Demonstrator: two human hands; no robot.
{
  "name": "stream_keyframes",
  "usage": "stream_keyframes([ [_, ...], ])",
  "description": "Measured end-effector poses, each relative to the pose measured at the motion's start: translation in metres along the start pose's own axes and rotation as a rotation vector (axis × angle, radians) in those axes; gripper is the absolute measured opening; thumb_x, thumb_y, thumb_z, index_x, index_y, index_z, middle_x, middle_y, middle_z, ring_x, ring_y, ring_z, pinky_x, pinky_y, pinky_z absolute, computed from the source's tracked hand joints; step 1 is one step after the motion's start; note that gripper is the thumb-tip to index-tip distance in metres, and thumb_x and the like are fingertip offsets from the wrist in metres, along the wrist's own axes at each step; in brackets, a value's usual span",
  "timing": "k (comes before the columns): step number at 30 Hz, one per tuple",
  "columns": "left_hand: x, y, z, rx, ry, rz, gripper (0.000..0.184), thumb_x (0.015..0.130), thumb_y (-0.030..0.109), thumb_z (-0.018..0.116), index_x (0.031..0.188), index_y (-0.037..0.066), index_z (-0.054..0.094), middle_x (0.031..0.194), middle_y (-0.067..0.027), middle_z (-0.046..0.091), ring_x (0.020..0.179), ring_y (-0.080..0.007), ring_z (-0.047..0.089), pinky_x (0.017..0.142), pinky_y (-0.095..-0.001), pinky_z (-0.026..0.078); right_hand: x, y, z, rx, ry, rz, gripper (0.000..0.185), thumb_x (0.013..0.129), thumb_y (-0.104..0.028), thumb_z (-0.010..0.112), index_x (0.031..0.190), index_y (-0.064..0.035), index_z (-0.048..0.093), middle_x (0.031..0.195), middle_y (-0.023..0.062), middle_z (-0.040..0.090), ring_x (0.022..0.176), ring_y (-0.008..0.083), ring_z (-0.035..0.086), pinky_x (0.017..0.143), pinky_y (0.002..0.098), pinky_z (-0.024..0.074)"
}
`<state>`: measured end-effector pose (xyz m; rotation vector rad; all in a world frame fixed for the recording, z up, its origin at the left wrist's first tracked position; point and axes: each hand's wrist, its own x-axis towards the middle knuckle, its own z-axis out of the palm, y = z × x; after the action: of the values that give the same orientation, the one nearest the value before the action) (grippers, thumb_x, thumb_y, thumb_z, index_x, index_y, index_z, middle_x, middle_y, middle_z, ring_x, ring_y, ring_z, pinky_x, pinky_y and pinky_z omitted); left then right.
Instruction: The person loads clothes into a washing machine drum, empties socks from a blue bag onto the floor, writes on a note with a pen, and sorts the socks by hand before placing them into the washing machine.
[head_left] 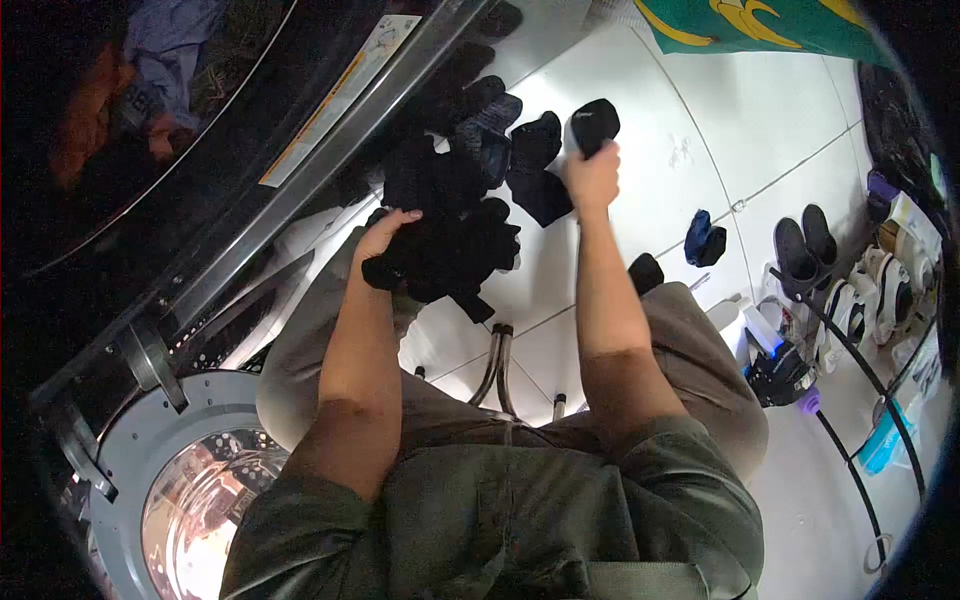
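Observation:
My right hand [594, 182] is closed around a black sock [597, 122], raised above the white tiled floor. On the left, my left hand [388, 236] grips black socks at the near edge of a dark heap; its thumb shows and the other fingers are mostly hidden by the cloth. The heap of black socks [450, 215] spreads between my knees and the machine. Between the heap and my right hand lies another black sock [540, 180]. A blue-and-black sock bundle [705, 238] rests farther right, and a black sock [645, 272] lies beside my right knee.
A front-loading washer's open door [215, 500] is at lower left, with clothes [170, 70] inside the drum at upper left. Black clogs [797, 250], white sneakers [880, 285] and bottles line the right. A green banana-print cloth [760, 25] hangs at the top.

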<state>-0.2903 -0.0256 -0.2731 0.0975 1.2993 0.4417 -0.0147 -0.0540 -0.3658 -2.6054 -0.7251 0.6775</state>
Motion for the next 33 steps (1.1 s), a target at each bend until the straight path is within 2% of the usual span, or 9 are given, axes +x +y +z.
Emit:
stream_keyframes([
  [3,0.002,0.001,-0.01,0.054,-0.034,0.003,0.03,0.068,0.014,0.067,0.094,0.0,0.059,0.088,-0.0114,0.062,0.076,-0.0248,0.06,0.072,-0.0362,0.049,-0.048,0.003,0.03,-0.375,-0.037,-0.411,0.044,0.07,-0.03,0.061,0.106,-0.0095,0.046,0.104,0.0146,0.05,0.098,0.0318,0.051,0.074,0.0457,0.0447],
  [7,-0.027,0.006,0.018,0.151,-0.027,-0.029,0.025,0.069,0.015,0.067,0.089,0.0,0.062,0.085,-0.0108,0.063,0.072,-0.0248,0.06,0.07,-0.0356,0.049,-0.033,0.027,0.038,0.02,0.111,-0.123,0.019,0.07,-0.011,0.056,0.089,-0.0078,0.057,0.086,0.0143,0.059,0.074,0.0349,0.057,0.063,0.042,0.0464],
  [11,-0.02,0.006,0.04,0.336,-0.173,-0.174,0.031,0.073,0.024,0.063,0.093,0.0,0.062,0.09,-0.0105,0.063,0.085,-0.0226,0.059,0.078,-0.0357,0.047,-0.037,-0.016,-0.045,0.559,-0.593,-0.25,0.039,0.066,-0.008,0.052,0.104,-0.0014,0.057,0.093,0.017,0.062,0.085,0.0273,0.059,0.073,0.0332,0.0462],
  [15,-0.045,0.016,0.077,0.361,-0.413,0.152,0.038,0.071,0.017,0.062,0.103,-0.003,0.057,0.1,-0.0108,0.061,0.093,-0.0239,0.057,0.088,-0.0366,0.042,-0.072,-0.084,-0.124,0.542,-0.883,-0.443,0.04,0.07,-0.006,0.055,0.109,0.0037,0.054,0.109,0.0149,0.058,0.102,0.0217,0.054,0.089,0.0299,0.0396],
  [19,-0.114,0.057,0.133,0.39,-0.415,0.423,0.054,0.064,0.008,0.067,0.114,-0.004,0.05,0.108,-0.0105,0.058,0.099,-0.0237,0.054,0.09,-0.0346,0.039,-0.08,-0.091,-0.191,0.749,-0.617,-0.788,0.039,0.071,-0.007,0.059,0.109,-0.0003,0.055,0.119,0.0113,0.048,0.104,0.0232,0.05,0.085,0.031,0.0417],
  [21,-0.15,0.092,0.15,0.516,-0.373,0.527,0.069,0.056,0.007,0.073,0.117,-0.006,0.046,0.11,-0.0113,0.057,0.099,-0.0226,0.053,0.092,-0.0324,0.037,-0.086,-0.096,-0.221,1.205,-0.619,-0.401,0.038,0.08,-0.014,0.058,0.117,-0.0075,0.053,0.116,0.0062,0.049,0.092,0.0127,0.048,0.081,0.0256,0.039],
  [27,-0.269,0.238,0.17,1.278,0.817,1.302,0.09,0.049,0.031,0.078,0.12,-0.008,0.039,0.109,-0.0231,0.054,0.099,-0.0309,0.055,0.084,-0.0374,0.045,-0.061,-0.076,-0.202,0.93,-0.467,-0.319,0.039,0.082,-0.019,0.051,0.12,-0.0116,0.05,0.111,0.0057,0.054,0.095,0.0167,0.052,0.082,0.0329,0.0388],
  [31,-0.247,0.335,0.109,1.375,1.997,1.448,0.059,0.071,0.024,0.064,0.122,0.007,0.042,0.107,-0.0185,0.053,0.102,-0.0311,0.053,0.085,-0.0429,0.044,-0.061,-0.075,-0.162,0.859,-0.652,-0.175,0.037,0.08,-0.023,0.055,0.116,-0.0122,0.053,0.1,0.0014,0.058,0.086,0.0129,0.053,0.077,0.0307,0.0389],
  [33,-0.235,0.369,0.061,1.521,2.008,1.046,0.051,0.079,0.026,0.056,0.124,0.006,0.04,0.116,-0.0173,0.05,0.108,-0.0306,0.049,0.086,-0.0455,0.043,-0.059,-0.074,-0.143,0.786,-0.694,-0.177,0.037,0.08,-0.023,0.055,0.115,-0.0126,0.053,0.098,0.0002,0.059,0.084,0.0122,0.053,0.075,0.0296,0.0385],
])
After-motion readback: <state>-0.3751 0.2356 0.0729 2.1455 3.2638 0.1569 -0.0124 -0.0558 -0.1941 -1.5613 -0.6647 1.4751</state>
